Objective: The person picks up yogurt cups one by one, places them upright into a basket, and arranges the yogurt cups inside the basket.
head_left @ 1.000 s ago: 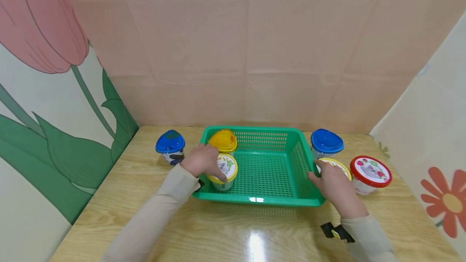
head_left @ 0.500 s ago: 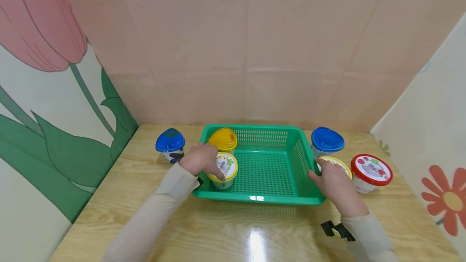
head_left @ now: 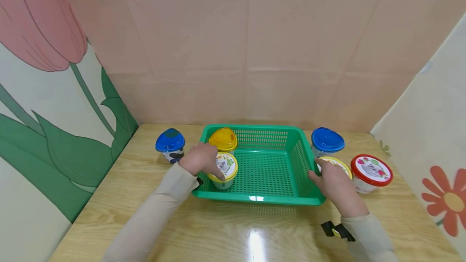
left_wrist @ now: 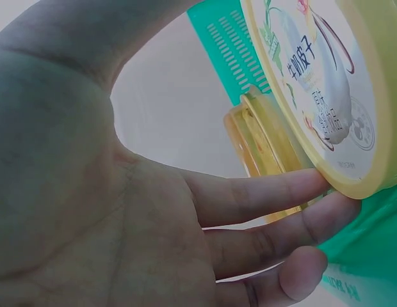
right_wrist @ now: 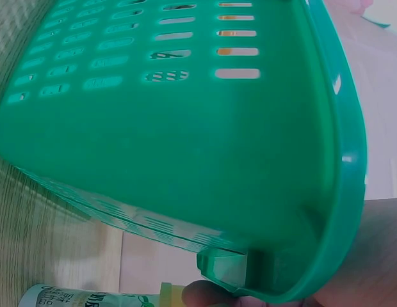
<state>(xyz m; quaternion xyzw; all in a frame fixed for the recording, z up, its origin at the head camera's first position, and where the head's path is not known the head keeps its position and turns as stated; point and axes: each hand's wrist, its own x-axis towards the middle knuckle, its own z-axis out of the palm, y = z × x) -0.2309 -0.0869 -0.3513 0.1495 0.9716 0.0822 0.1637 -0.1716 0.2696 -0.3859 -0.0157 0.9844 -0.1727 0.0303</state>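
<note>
A round tub with a yellow-rimmed, printed white lid [head_left: 226,167] stands upright at the front left inside a green plastic basket [head_left: 255,201]. My left hand [head_left: 202,160] holds this tub, thumb across its near edge; in the left wrist view the fingers [left_wrist: 269,192] touch the lid rim. Behind it sits a tub with a clear yellow lid [head_left: 223,140]. At the basket's right rim, my right hand [head_left: 336,189] grips the edge, its fingertips partly hidden. A second round yellow-lidded tub [head_left: 340,165] lies just beyond, partly covered by that hand.
Left of the basket stands a blue-lidded tub [head_left: 170,144]. To the right are another blue-lidded tub [head_left: 327,140] and a round red-lidded tub [head_left: 372,171]. Everything rests on a wooden table [head_left: 233,233] against a pinkish wall covering [head_left: 255,51].
The head view has shifted very slightly. Both hands, the basket and the tubs hold their places.
</note>
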